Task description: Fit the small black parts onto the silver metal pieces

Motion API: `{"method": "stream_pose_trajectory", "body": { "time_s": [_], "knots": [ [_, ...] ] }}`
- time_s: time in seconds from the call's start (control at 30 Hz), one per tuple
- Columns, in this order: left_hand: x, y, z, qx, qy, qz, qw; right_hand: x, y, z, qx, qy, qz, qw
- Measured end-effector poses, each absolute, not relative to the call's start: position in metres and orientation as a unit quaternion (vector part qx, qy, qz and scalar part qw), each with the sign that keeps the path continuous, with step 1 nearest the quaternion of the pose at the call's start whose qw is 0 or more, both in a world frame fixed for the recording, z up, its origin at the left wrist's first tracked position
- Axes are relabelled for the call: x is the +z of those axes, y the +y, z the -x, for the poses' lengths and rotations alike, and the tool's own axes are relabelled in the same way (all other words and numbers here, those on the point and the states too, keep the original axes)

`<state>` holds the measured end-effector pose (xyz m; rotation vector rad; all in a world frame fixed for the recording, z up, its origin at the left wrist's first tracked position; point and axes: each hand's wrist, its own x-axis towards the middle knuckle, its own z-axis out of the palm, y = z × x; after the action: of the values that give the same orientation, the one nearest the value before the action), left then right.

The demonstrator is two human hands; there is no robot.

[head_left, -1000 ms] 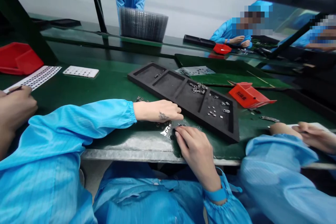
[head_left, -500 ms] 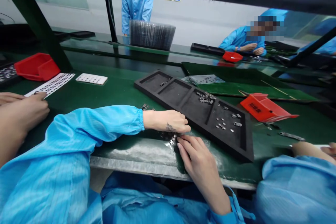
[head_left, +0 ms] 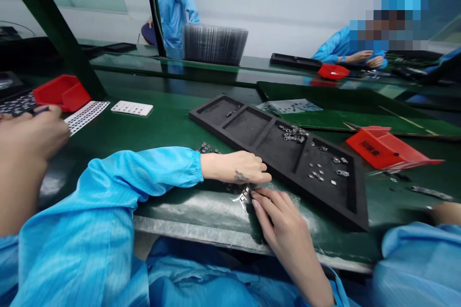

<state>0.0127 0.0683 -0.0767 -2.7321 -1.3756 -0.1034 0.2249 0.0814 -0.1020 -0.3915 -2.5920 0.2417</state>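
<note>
My left hand [head_left: 239, 167] lies low over the table, its fingers curled down and closed; whatever they hold is hidden beneath the knuckles. Just nearer to me, my right hand [head_left: 284, 220] rests with thumb and forefinger pinched together, and what is between the tips is too small to name. At those fingertips is a row of small shiny metal pieces [head_left: 245, 194], apparently on clear film. More small dark parts [head_left: 207, 147] lie behind my left wrist. Beyond both hands, a black foam tray [head_left: 248, 148] with several compartments holds loose small metal parts [head_left: 293, 133].
A red bin [head_left: 382, 146] stands to the right, another red bin [head_left: 63, 92] to the left. A white dotted sheet [head_left: 86, 116] and a white plate [head_left: 132, 108] lie at left. A co-worker's hand [head_left: 39, 129] works at the left; another's sleeve [head_left: 421, 264] is close at right.
The view has shifted slightly, so most things sit further right. My hands keep nearly the same pose at the metal pieces. The left co-worker's hand has lifted off the dotted sheet.
</note>
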Motion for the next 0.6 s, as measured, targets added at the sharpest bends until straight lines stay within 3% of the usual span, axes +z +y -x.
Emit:
{"method": "stream_pose_trajectory", "body": {
  "time_s": [0.3,0.5,0.6],
  "knots": [
    [-0.07,0.07,-0.004,-0.124,-0.469,0.874,0.004,-0.101,0.085,-0.224,0.063,-0.949,0.124,0.281],
    [-0.058,0.072,-0.012,-0.444,-0.474,0.708,-0.278,-0.078,0.1,-0.215,0.239,-0.863,0.242,0.372],
    [-0.062,0.073,-0.028,-0.527,-0.461,0.553,-0.451,-0.077,0.108,-0.211,0.391,-0.777,0.292,0.398]
  ]
}}
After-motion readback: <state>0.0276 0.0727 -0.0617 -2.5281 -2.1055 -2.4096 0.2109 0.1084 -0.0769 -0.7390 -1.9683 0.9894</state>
